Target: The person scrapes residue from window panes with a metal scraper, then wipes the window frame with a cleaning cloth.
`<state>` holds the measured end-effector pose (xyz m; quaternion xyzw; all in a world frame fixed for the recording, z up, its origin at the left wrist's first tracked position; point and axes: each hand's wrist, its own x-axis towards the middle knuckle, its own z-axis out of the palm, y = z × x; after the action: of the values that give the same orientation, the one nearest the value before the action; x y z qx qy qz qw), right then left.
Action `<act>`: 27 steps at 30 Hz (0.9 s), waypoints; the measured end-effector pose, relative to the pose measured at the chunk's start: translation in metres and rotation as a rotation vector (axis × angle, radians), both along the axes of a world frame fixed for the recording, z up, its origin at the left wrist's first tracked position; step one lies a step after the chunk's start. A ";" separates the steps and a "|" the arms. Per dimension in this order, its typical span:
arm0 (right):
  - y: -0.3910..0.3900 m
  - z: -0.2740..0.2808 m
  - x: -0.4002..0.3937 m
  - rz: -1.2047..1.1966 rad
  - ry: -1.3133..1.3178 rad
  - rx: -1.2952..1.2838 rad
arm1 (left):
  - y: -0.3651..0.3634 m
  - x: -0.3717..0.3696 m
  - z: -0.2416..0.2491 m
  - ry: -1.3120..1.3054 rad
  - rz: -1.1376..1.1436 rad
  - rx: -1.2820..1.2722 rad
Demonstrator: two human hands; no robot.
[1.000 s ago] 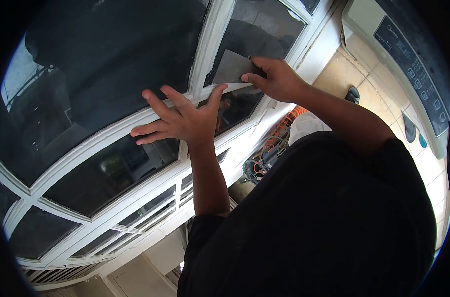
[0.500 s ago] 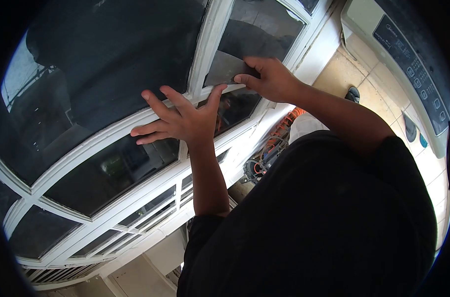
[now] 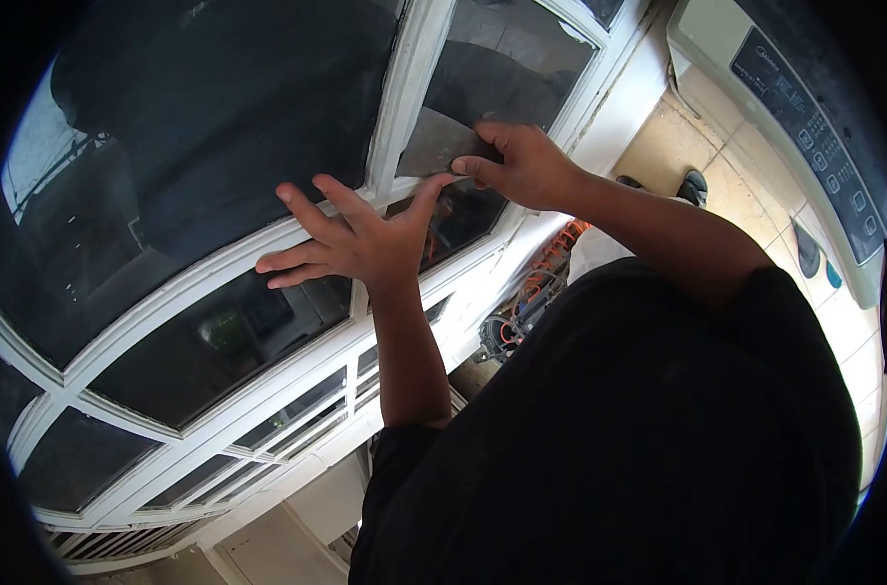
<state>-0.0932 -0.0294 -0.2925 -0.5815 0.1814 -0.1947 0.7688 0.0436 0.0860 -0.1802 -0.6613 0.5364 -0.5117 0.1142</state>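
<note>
– At the white-painted wooden window frame, at which step?
– Judging by the pose, pressing a thin, flat grey sheet into the lower corner of a small, dark glass pane, seemingly flat against the glass.
– Held how?
– Pinched at one edge between thumb and fingers of the bare right hand; a narrow grip.
– And with the bare left hand?
– Nothing held. Fingers fanned wide over the frame, back of the hand up, thumb stretched towards the right thumb, just beside it. Bracing, perhaps; cannot tell how firmly.
– Calling for what next?
– Probably a flat, even stroke along the bar, with a firm pinch and the left thumb well out of the way.
– Arms?
– Right forearm slanting across from the right; left forearm nearly upright, from below.
</note>
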 end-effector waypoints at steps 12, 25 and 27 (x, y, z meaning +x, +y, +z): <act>0.007 -0.035 0.004 -0.192 -0.024 -0.047 | 0.000 0.001 0.000 0.016 0.002 0.000; 0.009 -0.026 0.004 -0.202 -0.013 -0.115 | 0.000 0.001 0.000 0.006 0.021 0.005; 0.009 -0.030 0.004 -0.201 -0.038 -0.076 | 0.000 0.001 0.001 0.005 0.024 0.002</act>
<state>-0.0888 -0.0204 -0.3230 -0.5855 0.2168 -0.2885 0.7259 0.0451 0.0865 -0.1794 -0.6690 0.5293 -0.5080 0.1197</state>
